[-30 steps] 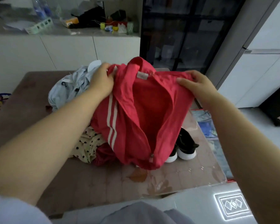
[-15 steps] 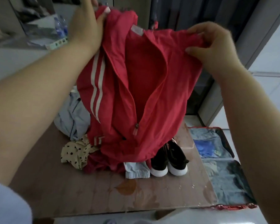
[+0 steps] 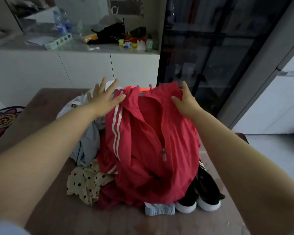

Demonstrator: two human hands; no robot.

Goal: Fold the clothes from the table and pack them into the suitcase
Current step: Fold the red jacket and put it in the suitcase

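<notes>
On the brown wooden table (image 3: 109,221), atop a heap of clothing, lies the red zip-front jacket with two white sleeve stripes (image 3: 153,141); it is draped front upward, collar at the far end, zip open above the pull. The left hand (image 3: 103,97) rests wide at the jacket's far left shoulder, fingers straight and spread, thumb on the red cloth, the other fingers reaching onto a pale blue garment (image 3: 87,141) beside it. The right hand (image 3: 185,102) lies wide on the far right shoulder, thumb and forefinger splayed, palm pressing the fabric; neither hand pinches anything. A cream garment with black dots (image 3: 85,184) protrudes at the near left of the heap; a pair of black shoes with white soles (image 3: 202,192) stands at the near right, partly under the jacket. The suitcase is not plainly in view. Handling judgement: the jacket appears thin, light and limp, probably slick, so it will not keep a crease unaided and may slide over the garments beneath; the zip pull is its only hard part. Recommended hold: pinch both shoulder seams near the collar, lift clear of the heap, lay flat on bare table, then bring the front panels together before folding; a grip at mid-body would bunch the cloth.
</notes>
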